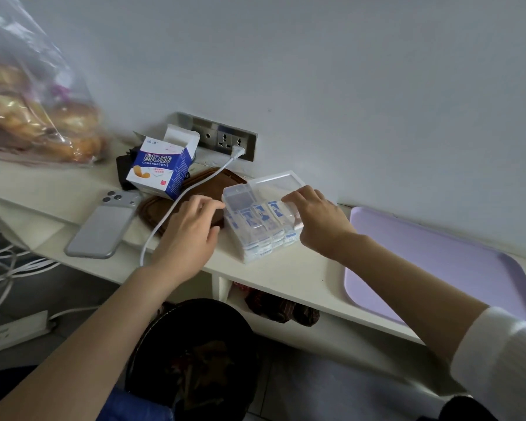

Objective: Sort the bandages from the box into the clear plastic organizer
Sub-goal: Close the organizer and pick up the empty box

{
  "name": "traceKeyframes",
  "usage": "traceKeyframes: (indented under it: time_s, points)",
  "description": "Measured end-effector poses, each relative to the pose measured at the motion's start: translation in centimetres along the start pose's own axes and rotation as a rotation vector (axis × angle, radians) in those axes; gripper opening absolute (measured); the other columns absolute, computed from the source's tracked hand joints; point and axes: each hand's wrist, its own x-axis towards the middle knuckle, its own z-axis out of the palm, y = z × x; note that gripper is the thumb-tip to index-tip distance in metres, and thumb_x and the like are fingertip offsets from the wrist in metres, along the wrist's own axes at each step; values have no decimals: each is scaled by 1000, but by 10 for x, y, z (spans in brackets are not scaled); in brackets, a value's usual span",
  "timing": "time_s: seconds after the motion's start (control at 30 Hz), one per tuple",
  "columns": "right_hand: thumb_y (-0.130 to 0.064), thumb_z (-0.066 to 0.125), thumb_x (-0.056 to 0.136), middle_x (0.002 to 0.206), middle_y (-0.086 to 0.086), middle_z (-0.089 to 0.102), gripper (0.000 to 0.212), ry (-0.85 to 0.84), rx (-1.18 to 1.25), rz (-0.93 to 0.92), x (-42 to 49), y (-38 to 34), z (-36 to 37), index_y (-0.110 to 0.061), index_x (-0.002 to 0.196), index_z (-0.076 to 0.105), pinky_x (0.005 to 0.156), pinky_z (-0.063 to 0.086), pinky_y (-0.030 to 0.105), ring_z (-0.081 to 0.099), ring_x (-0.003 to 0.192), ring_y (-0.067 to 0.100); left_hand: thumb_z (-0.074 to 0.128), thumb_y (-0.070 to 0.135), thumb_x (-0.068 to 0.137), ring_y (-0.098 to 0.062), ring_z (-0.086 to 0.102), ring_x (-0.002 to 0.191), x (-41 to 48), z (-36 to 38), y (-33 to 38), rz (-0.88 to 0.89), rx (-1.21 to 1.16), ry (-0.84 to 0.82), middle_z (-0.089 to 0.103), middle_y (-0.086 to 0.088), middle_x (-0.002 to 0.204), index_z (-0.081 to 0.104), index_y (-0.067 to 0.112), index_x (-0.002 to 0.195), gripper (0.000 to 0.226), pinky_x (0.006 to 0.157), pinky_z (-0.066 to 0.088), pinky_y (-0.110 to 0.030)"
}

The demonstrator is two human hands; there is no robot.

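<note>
The white shelf (pixel 301 268) carries the clear plastic organizer (pixel 257 241) between your hands, its lid seemingly open behind. The box (pixel 161 165) stands open nearby on your left. Your right hand (pixel 322 223) curls round the organizer's right end, and your left hand (pixel 189 229) lays nearly straight fingers against its left side. Keep it braced so. The bandages (pixel 251 220) look nearly sorted, so press the stacks level before closing.

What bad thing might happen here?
The organizer sits near the front edge of the desk. A hard push from the left hand or right hand might knock it off and spill the bandages. The cable runs right beside the left hand, which might snag it.
</note>
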Motion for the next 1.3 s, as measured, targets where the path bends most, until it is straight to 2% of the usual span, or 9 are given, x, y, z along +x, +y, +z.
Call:
traceKeyframes:
  time_s: [0.07, 0.2, 0.3, 0.47, 0.67, 0.77, 0.9, 1.03, 1.3]
  points:
    - [4, 49, 81, 137, 0, 40, 60, 23, 48, -13, 5, -16, -10, -20, 135, 42, 97, 37, 28, 39, 124, 19, 55, 13, 91, -26, 44, 116, 5, -6, -19, -68, 55, -10, 44, -7, 126, 50, 14, 124, 34, 94, 39, -39]
    - [6, 43, 83, 132, 5, 43, 53, 97, 173, -121, 38, -64, -18, -14, 131, 46, 92, 43, 29, 43, 121, 20, 54, 17, 92, -24, 44, 117, 12, -15, -63, -228, 138, -87, 44, -7, 129, 47, 16, 128, 36, 95, 41, -38]
    - [-3, 45, 89, 135, 8, 41, 47, 47, 184, -191, 78, -97, -10, -9, 135, 40, 99, 42, 36, 40, 124, 24, 49, 21, 94, -23, 39, 125, 12, -16, -98, -316, 189, -225, 40, -6, 138, 40, 17, 135, 42, 99, 37, -39]
    - [-6, 43, 93, 143, 10, 33, 52, -53, 183, -165, 145, -131, 9, -7, 143, 26, 105, 34, 36, 34, 132, 25, 37, 27, 99, -21, 30, 134, 5, -8, -127, -270, 259, -400, 31, 0, 149, 30, 23, 143, 45, 103, 33, -40]
    - [-20, 43, 97, 143, 15, 32, 51, -199, 216, -67, 199, -146, 29, -2, 141, 23, 105, 36, 44, 37, 130, 32, 36, 26, 99, -22, 30, 132, 9, 1, -130, -238, 319, -379, 33, 2, 145, 33, 26, 139, 41, 101, 32, -41]
    - [-20, 47, 96, 139, 17, 35, 54, -240, 278, -5, 209, -149, 29, -1, 141, 22, 101, 35, 37, 39, 127, 31, 37, 25, 98, -22, 33, 128, 10, 2, -132, -232, 298, -360, 37, 2, 141, 36, 25, 137, 38, 99, 34, -40]
    - [-27, 58, 91, 130, 15, 46, 56, -183, 253, 73, 215, -150, 31, -2, 134, 33, 91, 44, 38, 50, 117, 30, 38, 24, 98, -23, 35, 125, 12, 3, -132, -232, 296, -338, 40, 1, 137, 39, 25, 134, 36, 97, 34, -40]
    - [-27, 59, 91, 115, 12, 60, 38, -158, 374, 94, 208, -149, 31, -6, 120, 48, 84, 52, 37, 59, 102, 26, 40, 26, 98, -24, 35, 123, 16, 6, -130, -240, 310, -334, 40, -1, 133, 40, 24, 131, 33, 97, 35, -40]
    - [-24, 51, 95, 113, 9, 61, 26, 136, 567, -12, 149, -143, -7, -7, 114, 50, 76, 56, 36, 60, 95, 22, 39, 22, 97, -25, 39, 120, 10, 7, -124, -234, 355, -331, 39, -5, 134, 37, 20, 132, 34, 96, 35, -40]
